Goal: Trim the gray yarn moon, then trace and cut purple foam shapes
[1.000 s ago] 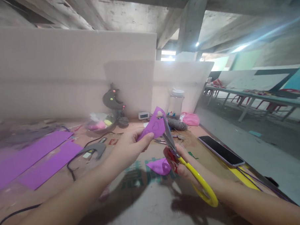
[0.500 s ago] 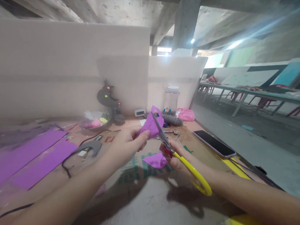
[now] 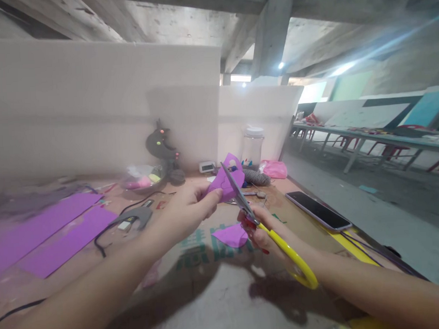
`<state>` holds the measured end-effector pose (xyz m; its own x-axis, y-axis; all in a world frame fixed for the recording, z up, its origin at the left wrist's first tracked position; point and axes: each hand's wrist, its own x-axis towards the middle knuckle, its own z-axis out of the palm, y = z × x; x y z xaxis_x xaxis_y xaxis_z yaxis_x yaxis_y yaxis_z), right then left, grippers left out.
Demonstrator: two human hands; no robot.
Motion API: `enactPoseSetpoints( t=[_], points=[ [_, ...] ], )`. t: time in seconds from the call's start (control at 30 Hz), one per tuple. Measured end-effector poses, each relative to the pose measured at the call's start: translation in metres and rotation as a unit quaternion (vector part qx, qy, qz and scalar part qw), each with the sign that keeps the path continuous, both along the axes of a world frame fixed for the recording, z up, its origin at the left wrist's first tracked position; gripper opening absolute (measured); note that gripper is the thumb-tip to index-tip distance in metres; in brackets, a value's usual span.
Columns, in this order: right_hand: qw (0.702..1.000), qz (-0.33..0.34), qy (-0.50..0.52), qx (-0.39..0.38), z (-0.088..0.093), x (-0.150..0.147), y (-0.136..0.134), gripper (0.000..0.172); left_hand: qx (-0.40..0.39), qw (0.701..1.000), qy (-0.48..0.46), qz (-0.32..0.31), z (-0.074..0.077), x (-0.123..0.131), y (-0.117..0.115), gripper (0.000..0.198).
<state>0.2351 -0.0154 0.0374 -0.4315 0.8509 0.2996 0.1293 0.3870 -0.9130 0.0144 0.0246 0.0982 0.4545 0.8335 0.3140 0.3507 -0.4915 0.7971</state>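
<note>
Between the thumb and fingers of my left hand [image 3: 201, 200] is a piece of purple craft foam or paper [image 3: 220, 184], with a curved outline drawn on it and a cut-out opening near its top. My right hand [image 3: 262, 225] is wrapped round a pair of scissors [image 3: 245, 204] with yellow handles. The blades point up and away, lying across the purple piece's right side; whether they are parted is hard to make out. Below, a loose purple scrap [image 3: 232, 235] rests on the cardboard [image 3: 203, 281], partly behind my right fingers.
Purple sheets [image 3: 70, 239] and a grey hot glue gun-like tool [image 3: 136, 217] lie at left. Behind stand a bowl [image 3: 142, 182], a dark crescent ornament [image 3: 160, 143], a small digital clock [image 3: 207, 167] and a clear jar [image 3: 253, 148]. A phone [image 3: 318, 209] lies near the right edge.
The view has shifted slightly, so most things appear a little lower and to the right. Both hands keep their grips; the scissors stay at the purple piece, with the cut-out opening now showing more.
</note>
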Motion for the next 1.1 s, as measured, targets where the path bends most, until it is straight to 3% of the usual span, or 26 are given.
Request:
enactPoseSetpoints(
  t=[0.27, 0.57, 0.83, 1.1],
  points=[
    [1.0, -0.019, -0.021, 0.011, 0.005, 0.001, -0.003, 0.057, -0.022, 1.0, -0.007, -0.004, -0.004, 0.001, 0.0, 0.041],
    [0.999, 0.001, 0.017, -0.027, -0.004, 0.002, 0.006, 0.056, -0.043, 0.998, -0.043, -0.024, -0.01, 0.004, 0.006, 0.039],
    [1.0, -0.015, 0.017, -0.01, -0.011, 0.004, 0.004, 0.056, -0.08, 0.992, -0.077, -0.052, -0.015, 0.007, 0.006, 0.038],
    [0.999, -0.02, 0.015, -0.031, -0.007, 0.001, 0.0, 0.058, -0.079, 0.992, -0.084, -0.043, -0.019, 0.012, 0.004, 0.037]
  ],
)
